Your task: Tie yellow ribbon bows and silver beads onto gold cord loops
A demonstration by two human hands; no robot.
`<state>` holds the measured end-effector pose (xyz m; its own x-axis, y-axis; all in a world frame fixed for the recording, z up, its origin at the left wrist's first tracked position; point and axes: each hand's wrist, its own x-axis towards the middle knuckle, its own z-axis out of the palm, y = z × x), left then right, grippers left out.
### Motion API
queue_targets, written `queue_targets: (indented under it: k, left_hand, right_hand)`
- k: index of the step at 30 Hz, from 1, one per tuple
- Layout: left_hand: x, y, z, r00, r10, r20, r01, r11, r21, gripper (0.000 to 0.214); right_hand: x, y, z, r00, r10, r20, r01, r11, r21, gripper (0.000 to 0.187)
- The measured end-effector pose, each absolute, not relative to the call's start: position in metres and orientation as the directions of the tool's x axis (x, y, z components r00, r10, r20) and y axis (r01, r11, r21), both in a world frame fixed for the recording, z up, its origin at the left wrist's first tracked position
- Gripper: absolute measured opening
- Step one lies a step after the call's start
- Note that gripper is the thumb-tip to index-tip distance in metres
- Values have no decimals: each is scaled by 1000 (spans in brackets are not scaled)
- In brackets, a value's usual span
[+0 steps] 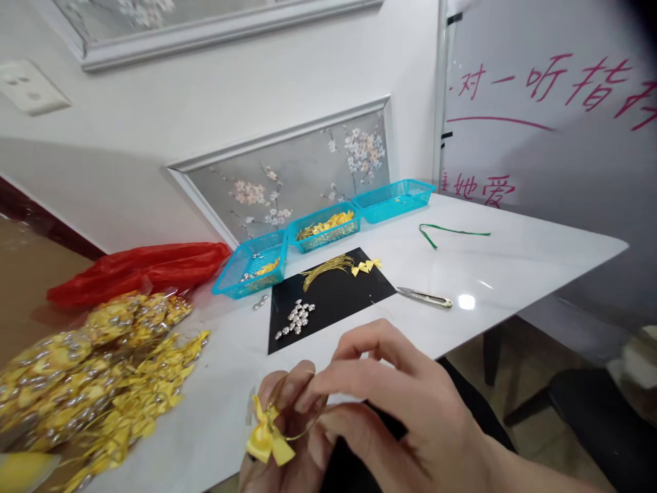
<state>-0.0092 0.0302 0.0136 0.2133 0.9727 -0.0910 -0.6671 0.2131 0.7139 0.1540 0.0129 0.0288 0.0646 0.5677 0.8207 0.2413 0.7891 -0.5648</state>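
Note:
Near the table's front edge, my left hand (302, 445) is closed on a yellow ribbon bow (267, 435). A thin gold cord (298, 433) loops out from the bow, and my right hand (405, 404) pinches it between thumb and fingers. My right hand partly covers the left. Beyond them lies a black mat (339, 301) bearing a cluster of silver beads (298, 318), a bundle of gold cords (326, 268) and several small yellow bows (367, 267).
Thread snips (425, 297) lie beside the mat, with a green ribbon (454, 231) behind. Blue baskets (393, 211) line the wall, some holding yellow bows and beads. Left are finished-looking yellow bow pieces (133, 404), plastic-bagged ones (46, 370) and a red bag (138, 274).

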Motion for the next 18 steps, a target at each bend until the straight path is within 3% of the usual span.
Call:
queue_targets:
  k: [3,5,8,11,14,18]
  left_hand:
    - [-6,31,18,332,943,-27,-759,284,586,27]
    - [-5,31,18,334,942,-46,-762,298,575,27]
    - [-5,31,17,247,961,-121,-698,263,666,29]
    - [-7,32,17,174,980,-96,-587,182,789,33]
    - [-8,33,18,128,992,1,-472,60,880,32]
    - [-6,32,16,40,998,56,-376,-37,926,26]
  right_hand:
    - [161,14,31,80,661,746,105,739,-666,14]
    - [160,15,28,87,654,751,93,746,-660,12]
    - [156,15,23,38,589,807,162,793,-587,12]
    - [154,14,21,-1,571,821,259,793,-551,14]
    - [156,13,22,-35,629,776,271,754,-599,19]
    - [152,14,15,-54,695,717,226,708,-669,11]
